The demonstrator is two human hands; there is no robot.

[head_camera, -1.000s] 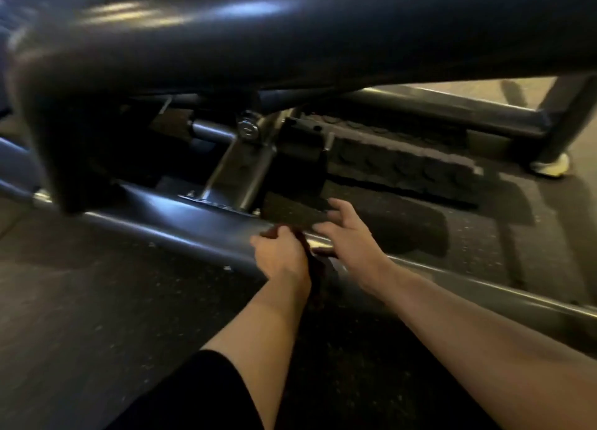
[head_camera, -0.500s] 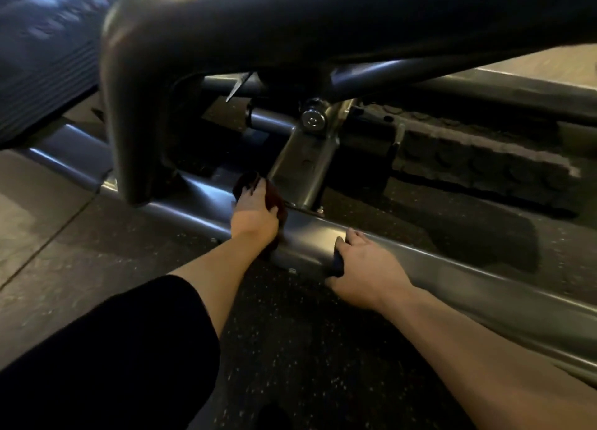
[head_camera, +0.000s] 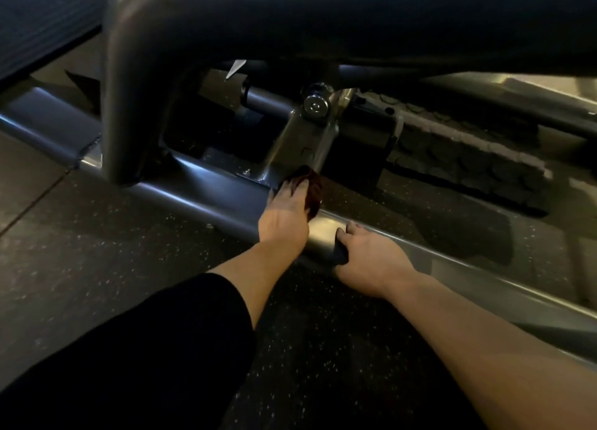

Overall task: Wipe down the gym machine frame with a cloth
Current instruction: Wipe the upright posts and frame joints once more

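The grey steel gym machine frame (head_camera: 200,184) fills the view; its heavy curved upper tube (head_camera: 129,84) bends down from the top and meets the long low base rail (head_camera: 452,268), which runs along the floor from the far left down towards the near right; that diagonal is the long axis of the part being wiped. By its look the frame is rigid, heavy and fixed, so it will not shift under pressure; its painted surface looks smooth and probably slippery, good for a gliding cloth but poor for a bracing grip. Beside the rail lies the dark speckled rubber floor (head_camera: 113,252); behind it a black studded rubber footplate (head_camera: 468,161) lies roughly parallel to the rail.

A bright angled metal bracket (head_camera: 303,145) rises from the rail to a round silver bolt head (head_camera: 314,106); its corners would likely need fingertip work rather than a flat palm.

The right hand (head_camera: 371,261) rests on the near face of the rail, fingers curled over the top, seemingly bracing and holding nothing. The left hand (head_camera: 284,216) lies flat, fingers extended and pressed down on the small dark reddish cloth (head_camera: 315,192), which sits on top of the rail at the foot of the bracket; the cloth looks soft, thin and light, bunching under the fingers, so it is best held beneath a spread palm and pushed along the rail's length.
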